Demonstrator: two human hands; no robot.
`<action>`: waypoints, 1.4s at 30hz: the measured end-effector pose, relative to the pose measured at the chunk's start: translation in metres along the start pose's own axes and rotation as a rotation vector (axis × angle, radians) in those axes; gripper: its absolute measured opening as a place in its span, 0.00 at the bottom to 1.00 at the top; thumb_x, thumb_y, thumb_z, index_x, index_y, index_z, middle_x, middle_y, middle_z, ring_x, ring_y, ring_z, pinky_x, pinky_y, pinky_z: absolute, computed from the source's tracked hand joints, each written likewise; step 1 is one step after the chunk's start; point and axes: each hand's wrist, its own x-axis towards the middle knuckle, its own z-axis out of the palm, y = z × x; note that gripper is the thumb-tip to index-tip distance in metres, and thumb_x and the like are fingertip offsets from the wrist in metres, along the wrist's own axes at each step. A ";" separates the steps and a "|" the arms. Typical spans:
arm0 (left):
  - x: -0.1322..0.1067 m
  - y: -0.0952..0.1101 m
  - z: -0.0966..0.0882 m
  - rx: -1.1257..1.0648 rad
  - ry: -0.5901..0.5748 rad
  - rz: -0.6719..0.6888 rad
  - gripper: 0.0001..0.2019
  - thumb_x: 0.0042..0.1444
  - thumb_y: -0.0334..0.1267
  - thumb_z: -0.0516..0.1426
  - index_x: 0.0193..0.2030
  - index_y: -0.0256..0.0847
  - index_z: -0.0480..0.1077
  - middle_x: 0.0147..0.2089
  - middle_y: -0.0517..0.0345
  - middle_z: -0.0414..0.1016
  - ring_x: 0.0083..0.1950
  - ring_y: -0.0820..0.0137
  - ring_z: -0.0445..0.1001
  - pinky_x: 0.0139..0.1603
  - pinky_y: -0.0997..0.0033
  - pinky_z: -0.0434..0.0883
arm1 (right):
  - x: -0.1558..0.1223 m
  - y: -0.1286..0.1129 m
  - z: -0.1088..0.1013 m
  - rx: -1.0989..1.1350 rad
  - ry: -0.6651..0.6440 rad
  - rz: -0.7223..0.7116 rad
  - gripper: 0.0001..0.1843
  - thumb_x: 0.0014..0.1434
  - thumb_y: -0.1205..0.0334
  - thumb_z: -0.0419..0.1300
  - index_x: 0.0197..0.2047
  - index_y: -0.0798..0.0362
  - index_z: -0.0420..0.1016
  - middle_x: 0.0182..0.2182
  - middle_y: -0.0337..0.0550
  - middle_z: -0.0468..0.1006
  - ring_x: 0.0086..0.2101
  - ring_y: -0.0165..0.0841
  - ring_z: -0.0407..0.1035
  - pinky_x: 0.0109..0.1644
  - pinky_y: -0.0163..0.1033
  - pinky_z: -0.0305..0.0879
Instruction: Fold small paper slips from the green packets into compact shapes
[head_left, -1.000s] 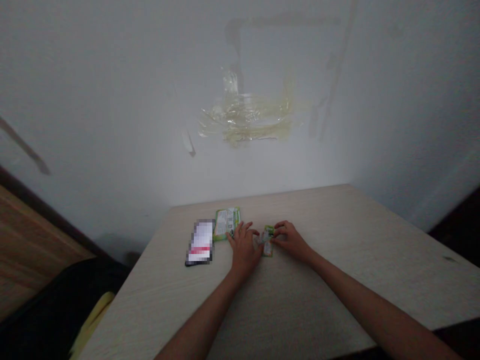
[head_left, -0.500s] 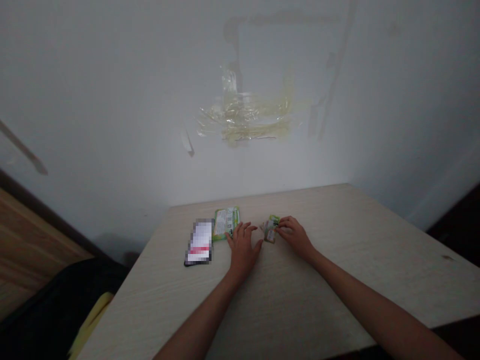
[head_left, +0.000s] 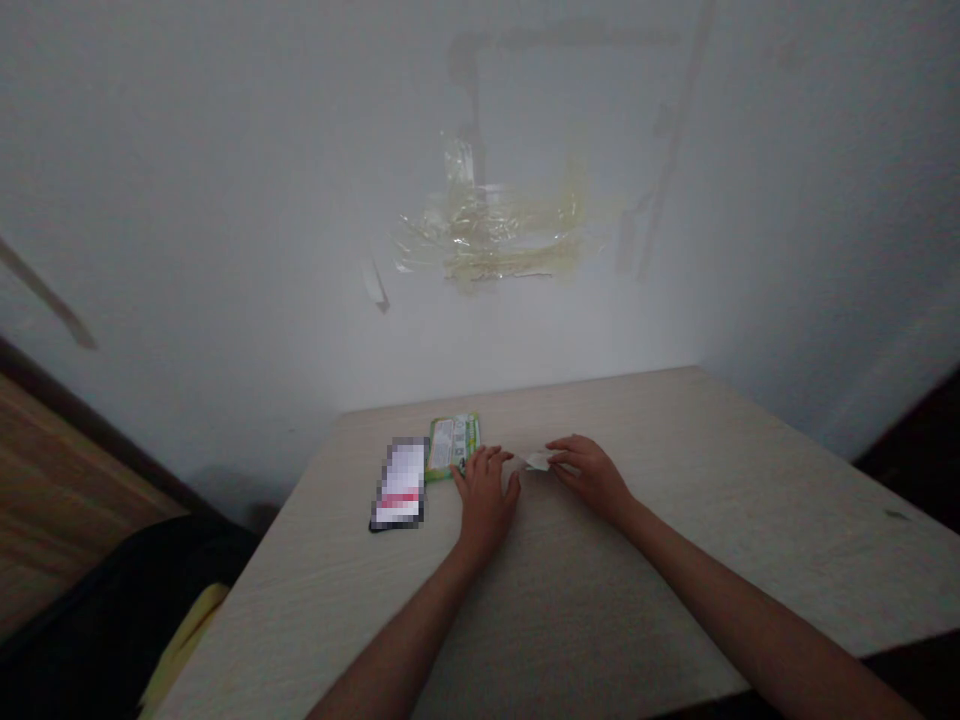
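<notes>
My left hand (head_left: 484,490) lies flat on the pale wooden table (head_left: 675,500), fingers stretched out, its fingertips at the edge of a green and white packet (head_left: 452,443). My right hand (head_left: 591,470) pinches a small pale sachet (head_left: 535,460) at its right end, holding it low over the table between the two hands. The sachet shows edge-on, so its printing is hard to read.
A phone (head_left: 400,485) with a lit screen lies left of the green packet. The table stands in a corner of white walls with old tape (head_left: 487,235) stuck on the far one. A dark chair or bag (head_left: 112,620) sits at the lower left.
My right hand has lifted the small sachet away from my left hand and turned it, so its green face no longer shows. My left hand has let go and now rests flat.
</notes>
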 end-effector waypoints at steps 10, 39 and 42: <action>-0.002 0.001 -0.002 0.044 -0.047 0.016 0.14 0.61 0.38 0.51 0.52 0.52 0.70 0.60 0.55 0.67 0.67 0.59 0.55 0.67 0.35 0.37 | 0.001 0.000 0.003 -0.021 -0.211 -0.005 0.09 0.60 0.60 0.60 0.42 0.46 0.81 0.40 0.45 0.80 0.44 0.39 0.70 0.51 0.46 0.66; -0.005 -0.008 -0.004 0.141 -0.114 0.125 0.15 0.55 0.53 0.58 0.49 0.59 0.74 0.60 0.57 0.68 0.67 0.50 0.54 0.62 0.23 0.33 | -0.001 0.001 0.003 0.115 -0.286 0.067 0.12 0.57 0.63 0.64 0.45 0.49 0.80 0.41 0.48 0.75 0.45 0.38 0.67 0.52 0.44 0.64; -0.005 -0.008 -0.003 0.113 -0.105 0.104 0.15 0.53 0.52 0.60 0.48 0.59 0.74 0.59 0.57 0.69 0.66 0.51 0.55 0.62 0.23 0.33 | -0.001 0.001 0.003 0.127 -0.288 0.070 0.11 0.57 0.62 0.64 0.44 0.49 0.81 0.41 0.48 0.75 0.45 0.38 0.67 0.51 0.44 0.64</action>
